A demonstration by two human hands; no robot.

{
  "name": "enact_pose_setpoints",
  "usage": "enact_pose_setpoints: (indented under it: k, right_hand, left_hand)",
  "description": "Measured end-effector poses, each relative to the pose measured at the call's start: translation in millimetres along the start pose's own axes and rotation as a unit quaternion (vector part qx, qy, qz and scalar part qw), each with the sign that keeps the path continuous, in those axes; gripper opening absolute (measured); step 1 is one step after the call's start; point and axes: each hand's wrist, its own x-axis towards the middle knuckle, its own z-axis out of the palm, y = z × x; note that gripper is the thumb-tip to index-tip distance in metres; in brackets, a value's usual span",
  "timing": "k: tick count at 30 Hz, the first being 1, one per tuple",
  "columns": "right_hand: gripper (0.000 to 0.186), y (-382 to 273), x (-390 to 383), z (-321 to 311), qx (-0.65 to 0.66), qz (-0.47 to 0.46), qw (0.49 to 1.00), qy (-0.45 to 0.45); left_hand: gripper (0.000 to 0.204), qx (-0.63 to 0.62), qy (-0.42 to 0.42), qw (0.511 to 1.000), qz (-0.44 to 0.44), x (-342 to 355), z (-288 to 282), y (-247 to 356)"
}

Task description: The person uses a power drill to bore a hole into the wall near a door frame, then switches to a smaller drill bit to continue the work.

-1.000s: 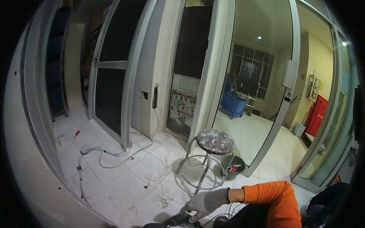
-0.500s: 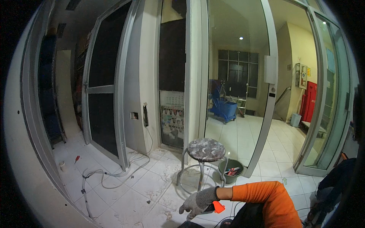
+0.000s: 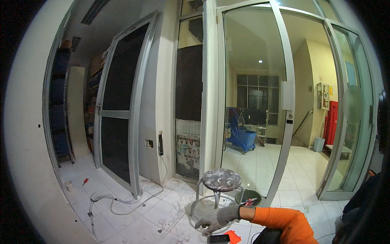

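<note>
My right hand (image 3: 219,218), in a grey knit glove below an orange sleeve (image 3: 280,221), reaches in from the lower right. Its loosely bent fingers point left and slightly down, with nothing seen between them. Just below the hand, at the lower edge, are a dark flat object (image 3: 219,238) and a bright orange piece (image 3: 233,236); their kind is unclear. Behind the hand stands a round stool (image 3: 222,180) with a white-spattered top. My left hand is out of the picture.
A dark bucket (image 3: 255,197) with tools stands behind the stool. Cables (image 3: 122,203) and a red-handled tool (image 3: 85,181) lie on the dusty tiles at left. Glass doors (image 3: 252,122) rise behind, with a blue mop bucket (image 3: 243,136) beyond. A person in dark clothing (image 3: 361,203) is at right.
The view has tilted up, so the room sits lower in the picture. My right hand appears slightly lower and farther right; the dark object shows more clearly beneath it.
</note>
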Motion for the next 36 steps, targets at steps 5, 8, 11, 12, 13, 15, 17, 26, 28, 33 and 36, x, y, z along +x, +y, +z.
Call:
enact_pose_setpoints:
  k: [5, 8, 11, 12, 13, 15, 17, 26, 28, 33, 36]
  right_hand:
    - [0.065, -37, -45, -31, -0.052, 0.034, 0.998, 0.020]
    - [0.057, -28, -60, -22, -0.004, 0.004, 0.991, 0.135]
    - [0.063, -5, -48, -2, -0.111, -0.064, 0.957, 0.259]
    - [0.064, -16, -53, -6, -0.062, -0.051, 0.965, 0.251]
    - [0.061, -50, -68, -34, 0.019, 0.035, 0.993, 0.107]
    - [0.064, -24, -48, -11, 0.044, -0.014, 0.992, 0.120]
    - [0.064, -22, -45, -7, 0.009, 0.030, 0.997, 0.068]
    - [0.071, 11, 5, 24, 0.049, -0.036, 0.998, -0.009]
    - [0.070, 11, -5, 18, 0.043, -0.023, 0.999, -0.012]
    - [0.068, 23, -8, 26, 0.056, -0.009, 0.998, 0.002]
    - [0.067, 27, -2, 27, 0.063, -0.011, 0.998, 0.007]
  left_hand:
    - [0.036, -0.002, -0.012, 1.000, 0.009, -9, 4, 7]
    - [0.035, -0.002, -0.031, 0.999, 0.027, 1, 2, 8]
    - [0.035, 0.004, -0.052, 0.998, 0.037, 4, 1, 12]
    - [0.034, 0.007, -0.056, 0.998, 0.034, 4, 1, 13]
    - [0.034, 0.011, -0.059, 0.998, 0.032, 6, 1, 14]
    - [0.034, 0.016, -0.076, 0.996, 0.040, 13, 2, 16]
    - [0.033, 0.020, -0.092, 0.994, 0.051, 19, 3, 18]
    - [0.032, 0.046, -0.137, 0.989, 0.034, 25, 10, 24]
    - [0.032, 0.052, -0.141, 0.988, 0.034, 27, 10, 24]
    - [0.032, 0.067, -0.153, 0.986, 0.022, 32, 7, 20]
    - [0.032, 0.077, -0.155, 0.985, 0.013, 33, 1, 16]
